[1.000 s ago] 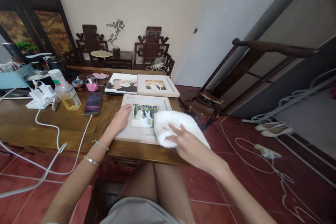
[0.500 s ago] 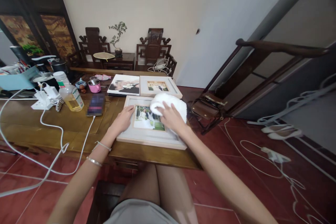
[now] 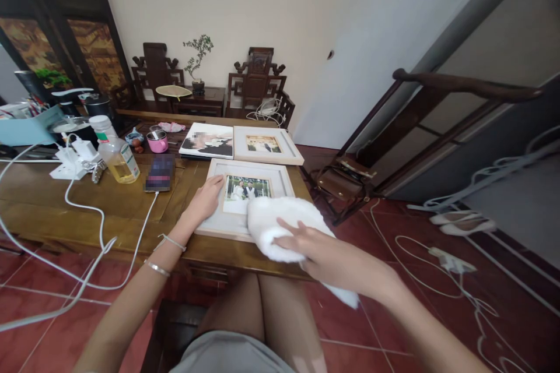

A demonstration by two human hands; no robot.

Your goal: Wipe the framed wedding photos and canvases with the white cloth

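A pale wooden picture frame (image 3: 219, 222) lies flat on the brown table (image 3: 175, 239), with a photo (image 3: 245, 189) of two people in its white mount. My left hand (image 3: 206, 199) rests on the frame's left side, fingers stretched out along it. In my right hand (image 3: 312, 247) is a white towel (image 3: 280, 215), bunched over the frame's lower right corner. It covers that corner and the photo's lower right part. One end of the towel hangs past the table's front edge.
Behind lie a second frame (image 3: 286, 148) and a portrait print (image 3: 207, 141). Left of them stand a pink cup (image 3: 157, 142), a phone (image 3: 159, 173) on a white cable, an oil-coloured bottle (image 3: 120, 157) and a power strip (image 3: 70, 166). A wooden chair (image 3: 420, 102) is at right.
My right hand has drawn the towel from the frame's upper right toward me, down to its lower right corner. More of the photo shows. My left hand has stayed in place.
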